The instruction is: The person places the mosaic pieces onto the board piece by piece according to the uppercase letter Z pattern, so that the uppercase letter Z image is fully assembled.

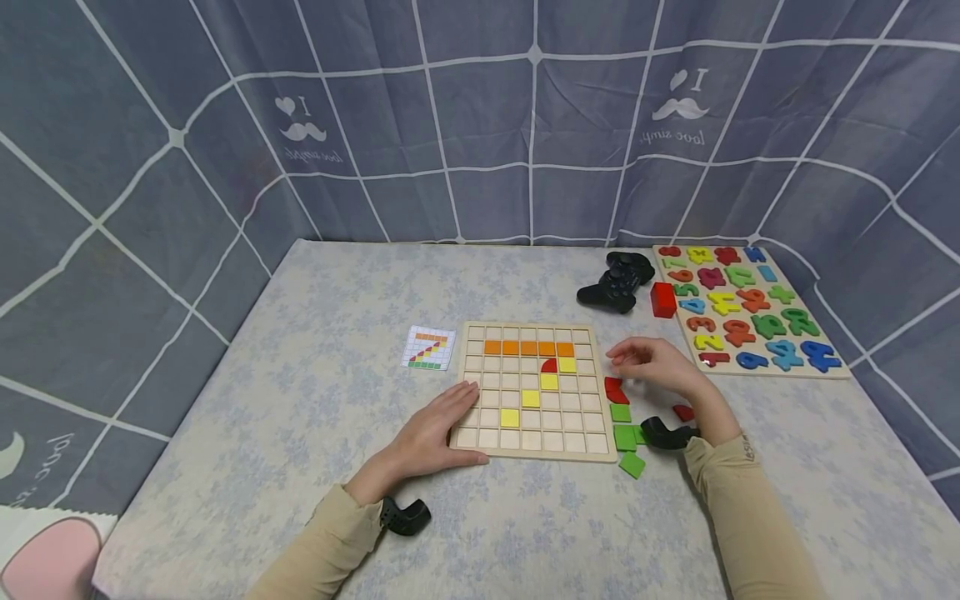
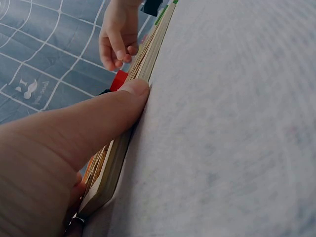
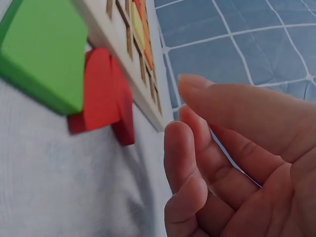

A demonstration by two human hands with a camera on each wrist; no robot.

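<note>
A wooden grid board point(image 1: 491, 450) lies mid-table, with a row of orange squares point(image 1: 528, 347), a diagonal of yellow squares point(image 1: 531, 398) and one red quarter-round piece point(image 1: 550, 365) set in its cells. My left hand point(image 1: 431, 433) rests at its lower left corner. The fingers lie on the left border, and the thumb point(image 2: 133, 89) touches the front edge. Off the board's right side hovers my right hand point(image 1: 656, 364), its fingers loosely bent; nothing shows between them in the right wrist view. Red pieces point(image 3: 101, 94) and green squares point(image 3: 44, 54) lie just below it along the board's edge.
Left of the board is a small pattern card point(image 1: 428, 348). A black game controller point(image 1: 618, 282), a red block point(image 1: 663, 300) and a number and letter puzzle point(image 1: 776, 371) stand at the back right. Another red piece point(image 1: 683, 412) lies under the right wrist. A curtain point(image 1: 480, 125) hangs behind the table.
</note>
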